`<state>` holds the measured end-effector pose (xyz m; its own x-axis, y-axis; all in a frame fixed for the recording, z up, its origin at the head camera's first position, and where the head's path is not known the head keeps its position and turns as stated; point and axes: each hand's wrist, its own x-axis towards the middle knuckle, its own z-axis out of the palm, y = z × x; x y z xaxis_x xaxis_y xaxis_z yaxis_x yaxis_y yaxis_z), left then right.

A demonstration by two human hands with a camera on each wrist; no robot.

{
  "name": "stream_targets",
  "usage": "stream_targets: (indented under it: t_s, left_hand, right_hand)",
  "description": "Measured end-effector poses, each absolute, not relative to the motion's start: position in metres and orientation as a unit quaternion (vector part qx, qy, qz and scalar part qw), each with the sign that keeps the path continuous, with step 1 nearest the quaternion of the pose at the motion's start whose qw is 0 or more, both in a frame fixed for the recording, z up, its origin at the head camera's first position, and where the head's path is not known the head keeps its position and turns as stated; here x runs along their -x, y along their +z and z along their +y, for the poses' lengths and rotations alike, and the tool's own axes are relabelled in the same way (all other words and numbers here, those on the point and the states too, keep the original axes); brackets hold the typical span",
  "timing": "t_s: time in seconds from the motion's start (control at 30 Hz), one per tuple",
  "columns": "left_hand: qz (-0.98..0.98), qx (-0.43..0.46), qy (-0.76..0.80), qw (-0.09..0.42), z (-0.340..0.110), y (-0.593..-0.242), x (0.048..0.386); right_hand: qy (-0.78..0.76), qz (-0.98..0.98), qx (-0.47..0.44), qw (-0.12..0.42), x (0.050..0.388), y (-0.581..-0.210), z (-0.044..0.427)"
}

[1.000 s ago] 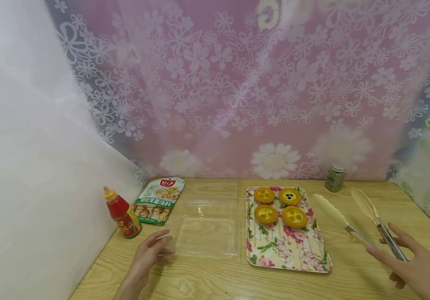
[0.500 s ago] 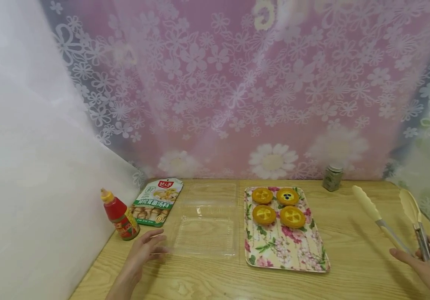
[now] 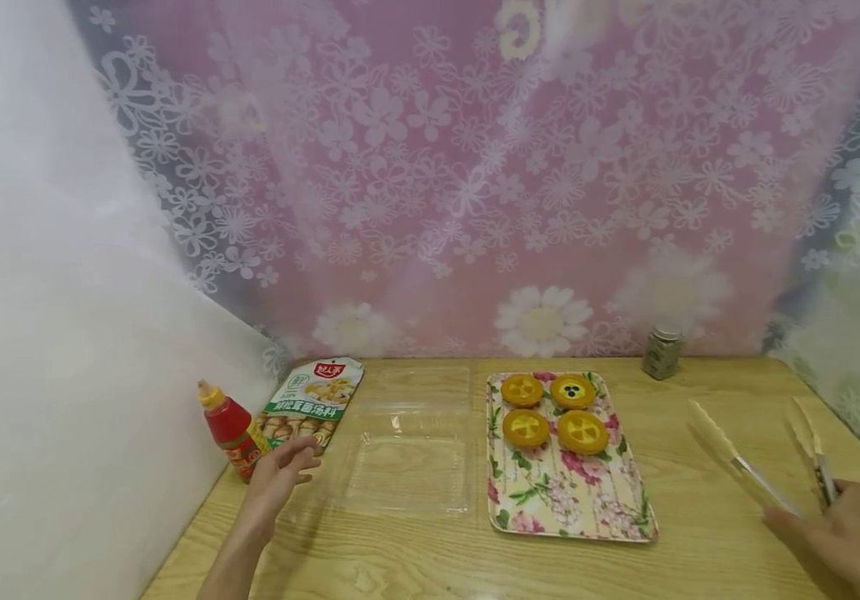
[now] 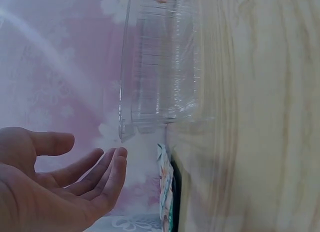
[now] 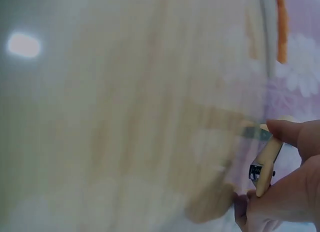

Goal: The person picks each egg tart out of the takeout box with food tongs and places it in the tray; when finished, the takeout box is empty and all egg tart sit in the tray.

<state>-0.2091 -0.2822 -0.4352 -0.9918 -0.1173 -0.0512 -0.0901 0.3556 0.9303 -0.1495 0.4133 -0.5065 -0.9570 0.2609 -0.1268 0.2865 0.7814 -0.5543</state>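
My right hand (image 3: 850, 533) grips a pair of food tongs (image 3: 717, 432) at the right of the table, its thumb by one arm and its fingers by the other. The tongs' arms are spread, and nothing lies between their pale tips. In the right wrist view, the thumb and fingers are around the tongs' handle (image 5: 269, 159). My left hand (image 3: 276, 479) hovers with relaxed, slightly bent fingers, holding nothing. It is left of a clear plastic box (image 3: 409, 471), whose lid is folded back. Several egg tarts (image 3: 583, 432) sit on a floral tray (image 3: 550, 500) between the hands.
A red sauce bottle (image 3: 231, 421) with a yellow cap stands at the left, close to the left hand. Behind that hand lies a green and white seasoning packet (image 3: 317, 396). A small spice jar (image 3: 662, 354) stands at the back right, before the floral curtain (image 3: 430, 183).
My right hand carried the tongs rightward, away from the tray, then lowered them toward the table. My left hand drifted slightly left and back, toward the sauce bottle and packet.
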Motion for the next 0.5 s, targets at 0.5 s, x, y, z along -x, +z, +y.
stream_targets:
  t_s: [0.5]
  left_hand:
    - [-0.904, 0.037, -0.396, 0.155, -0.26, -0.409, 0.217]
  right_hand:
    - [-0.233, 0.943, -0.233, -0.048, 0.145, -0.511, 0.382]
